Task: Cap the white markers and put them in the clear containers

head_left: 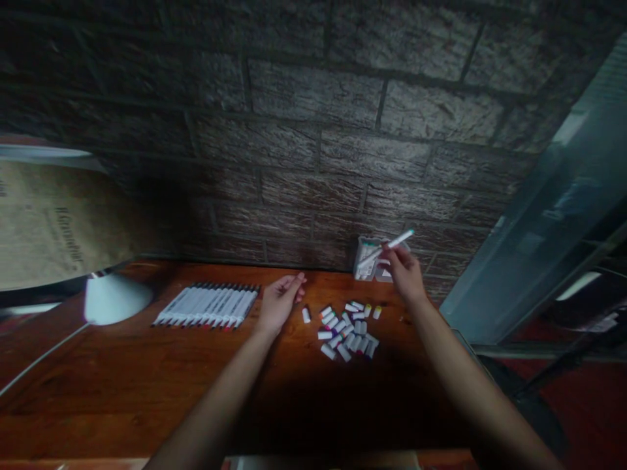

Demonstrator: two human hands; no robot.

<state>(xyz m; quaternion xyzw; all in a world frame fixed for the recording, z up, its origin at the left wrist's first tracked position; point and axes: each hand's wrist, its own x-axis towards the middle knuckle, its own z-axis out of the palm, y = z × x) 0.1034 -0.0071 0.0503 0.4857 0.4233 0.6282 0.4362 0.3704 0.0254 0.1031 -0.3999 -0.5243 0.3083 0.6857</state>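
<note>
My right hand [402,264] pinches a slim white marker [400,239] with a green tip, held slanted in front of a small clear plastic box [363,274]. White markers with green ends show inside that box. Over the table, my left hand [280,301] has its fingers curled together; whether anything is in them I cannot make out. Just right of it stands a short white cap [306,314]. A loose pile of white marker caps [349,329] with coloured ends lies between my arms. Left of my left hand, a row of white dual-ended markers [208,305] lies side by side.
The wooden table [122,372] meets a dark brick wall [313,150] at the back. On the left stands a lamp with a printed shade [53,222], a white base [115,300] and a cable [44,359]. A grey metal post [519,215] rises past the table's right edge.
</note>
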